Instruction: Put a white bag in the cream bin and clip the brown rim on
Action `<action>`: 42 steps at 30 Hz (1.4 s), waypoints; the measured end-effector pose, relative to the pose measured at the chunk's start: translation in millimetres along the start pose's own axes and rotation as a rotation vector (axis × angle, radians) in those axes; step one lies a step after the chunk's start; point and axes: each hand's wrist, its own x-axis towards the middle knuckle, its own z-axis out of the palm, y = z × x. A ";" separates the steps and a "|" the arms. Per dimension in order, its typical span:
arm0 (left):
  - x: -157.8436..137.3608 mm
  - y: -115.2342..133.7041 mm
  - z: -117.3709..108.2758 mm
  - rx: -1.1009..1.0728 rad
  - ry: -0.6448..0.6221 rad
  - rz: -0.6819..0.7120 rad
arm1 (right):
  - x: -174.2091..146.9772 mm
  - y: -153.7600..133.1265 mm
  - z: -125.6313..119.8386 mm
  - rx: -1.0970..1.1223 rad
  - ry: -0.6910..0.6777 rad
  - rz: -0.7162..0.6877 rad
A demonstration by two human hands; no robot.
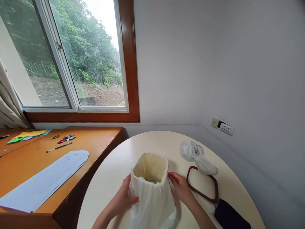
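A cream trash bin (pixel 164 168) with rounded corners stands upright on the round table. A thin white plastic bag (pixel 152 203) lines it, folded over the rim and hanging loosely down the outside. My left hand (pixel 125 192) is closed against the bin's left side, thumb at the front and fingers partly hidden behind. On the other side, my right hand (pixel 179 186) has its fingertips bent together on the bag just below the rim. Right of that hand lies a brown rounded-square ring (pixel 201 193).
A crumpled translucent plastic bag (pixel 197 156) lies behind the ring, and a dark cloth item (pixel 230 214) in front of it. The round table (pixel 111 178) stands beside an orange-brown desk (pixel 100 136) with papers (pixel 52 178), a pen (pixel 59 147) and keys (pixel 66 139).
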 end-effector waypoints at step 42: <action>-10.0 90.6 36.6 0.083 0.431 0.242 | -35.5 45.5 -34.4 -0.722 0.346 -0.316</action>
